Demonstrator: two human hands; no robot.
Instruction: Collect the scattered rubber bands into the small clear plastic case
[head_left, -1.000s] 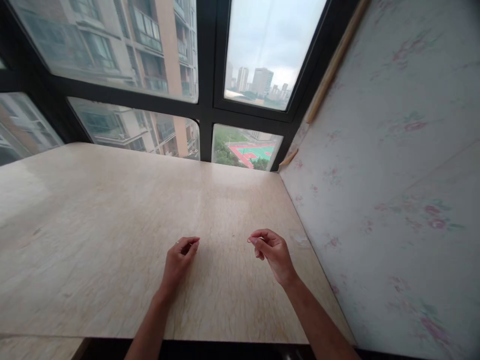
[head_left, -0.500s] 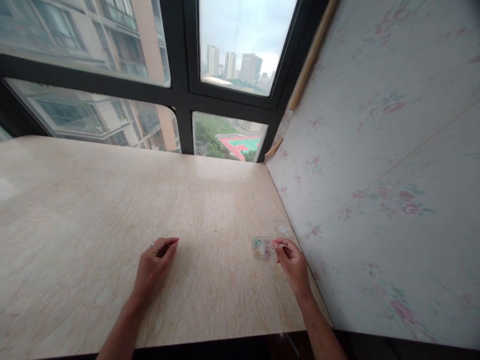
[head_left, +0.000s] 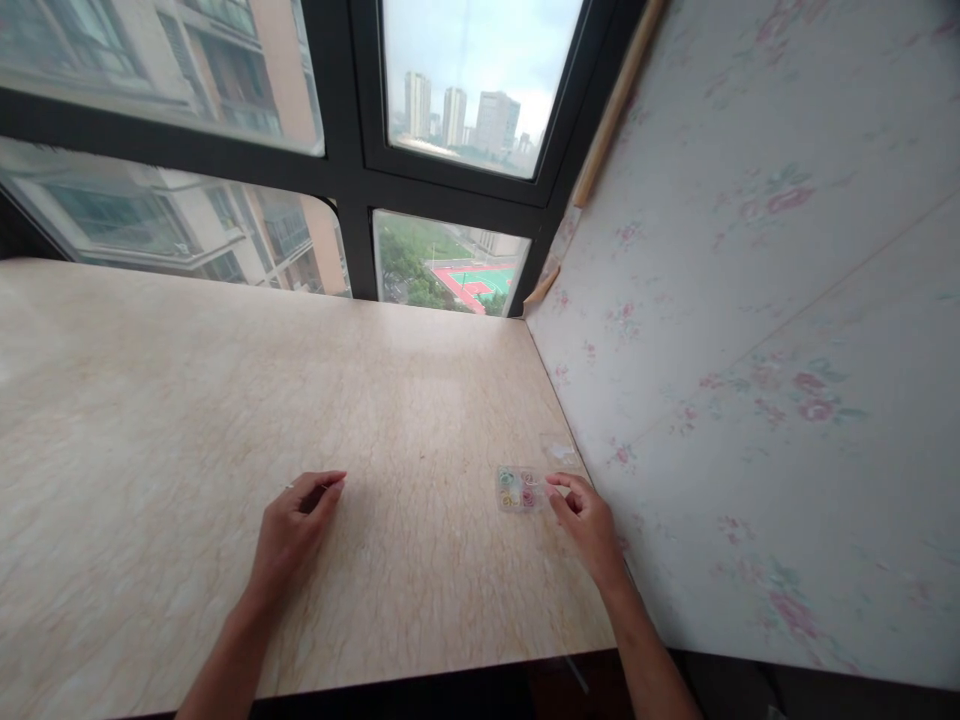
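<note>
A small clear plastic compartment box (head_left: 519, 490) lies on the marble-patterned ledge (head_left: 420, 580), with little green, yellow and pink rings sorted in its sections. Its transparent lid (head_left: 559, 452) reaches toward the wall behind. My right hand (head_left: 583, 512) is at the box's right end, thumb and index finger close together; anything between them is too small to make out. Well to the left, my left hand (head_left: 296, 515) rests on the ledge with thumb and index finger pinched. Whatever its fingertips hold, if anything, cannot be made out. A ring shows on one finger of that hand.
A flower-patterned wall (head_left: 750, 420) rises close along the right side of the ledge. Dark window frames (head_left: 442, 182) stand at the back, with buildings and a sports court outside. The ledge's front edge drops off to a dark area below.
The whole view has shifted slightly, so everything sits a little further left and up. My right fingers have drawn slightly right from the box, showing more of its compartments. The left hand stays pinched.
</note>
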